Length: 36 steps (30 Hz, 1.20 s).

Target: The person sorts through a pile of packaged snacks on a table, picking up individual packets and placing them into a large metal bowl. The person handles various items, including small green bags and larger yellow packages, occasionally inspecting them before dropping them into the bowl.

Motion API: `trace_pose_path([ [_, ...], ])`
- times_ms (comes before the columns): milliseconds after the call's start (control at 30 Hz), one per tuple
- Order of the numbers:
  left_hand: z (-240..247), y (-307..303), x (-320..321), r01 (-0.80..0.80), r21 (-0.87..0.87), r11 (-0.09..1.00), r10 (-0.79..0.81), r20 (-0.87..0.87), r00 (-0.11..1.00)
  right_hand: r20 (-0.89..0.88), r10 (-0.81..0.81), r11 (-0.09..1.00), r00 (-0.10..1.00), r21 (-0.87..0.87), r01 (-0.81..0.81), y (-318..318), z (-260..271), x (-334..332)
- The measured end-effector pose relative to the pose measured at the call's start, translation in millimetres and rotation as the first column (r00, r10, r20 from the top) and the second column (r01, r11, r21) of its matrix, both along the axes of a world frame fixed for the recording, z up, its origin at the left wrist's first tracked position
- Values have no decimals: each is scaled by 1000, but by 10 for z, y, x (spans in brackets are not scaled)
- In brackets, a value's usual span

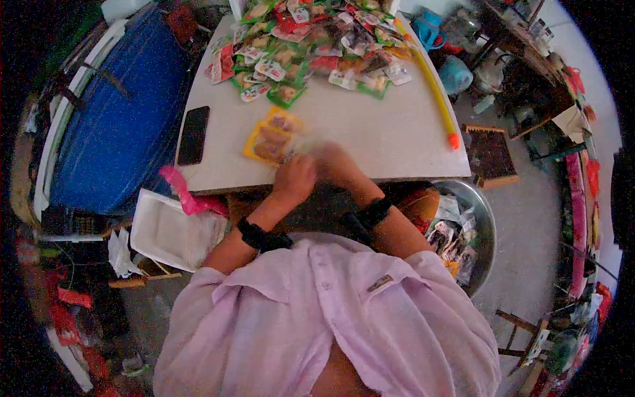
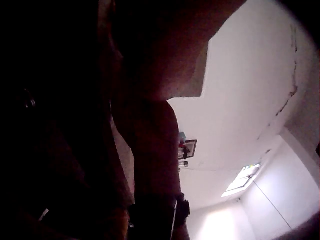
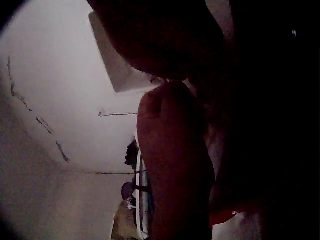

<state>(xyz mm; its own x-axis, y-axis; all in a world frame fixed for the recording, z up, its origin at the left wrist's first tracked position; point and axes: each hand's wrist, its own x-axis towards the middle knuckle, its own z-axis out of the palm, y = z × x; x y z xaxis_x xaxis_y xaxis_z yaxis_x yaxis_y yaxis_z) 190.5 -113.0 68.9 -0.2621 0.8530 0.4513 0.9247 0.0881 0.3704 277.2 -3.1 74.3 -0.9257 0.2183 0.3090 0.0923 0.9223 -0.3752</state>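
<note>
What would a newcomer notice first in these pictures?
Probably the heap of colourful packets at the far end of the white table. The large blue surface left of the table and the yellow stick along its right side stand out too. At the near edge, the left hand and right hand come together, blurred, beside yellow packaging; their grip is unclear.

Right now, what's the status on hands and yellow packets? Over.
Left hand and right hand close together near table edge, blurred; grip unclear. Yellow packets just beyond left hand. Heaped packets farther back, phone off left; neither blocking.
</note>
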Motion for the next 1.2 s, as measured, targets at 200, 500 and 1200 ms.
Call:
trace_pose_path([
  [200, 107, -45, -79, 66, 42, 997, -62, -81, 995, 84, -51, 775, 995, -625, 93, 331, 111, 222],
  [500, 25, 17, -185, 88, -178, 980, -120, -173, 978, 105, -416, 803, 903, -425, 419, 1445, 218, 142],
  [1200, 52, -13, -161, 105, -109, 988, -123, -174, 977, 129, -406, 914, 905, 58, 402, 1094, 185, -82],
])
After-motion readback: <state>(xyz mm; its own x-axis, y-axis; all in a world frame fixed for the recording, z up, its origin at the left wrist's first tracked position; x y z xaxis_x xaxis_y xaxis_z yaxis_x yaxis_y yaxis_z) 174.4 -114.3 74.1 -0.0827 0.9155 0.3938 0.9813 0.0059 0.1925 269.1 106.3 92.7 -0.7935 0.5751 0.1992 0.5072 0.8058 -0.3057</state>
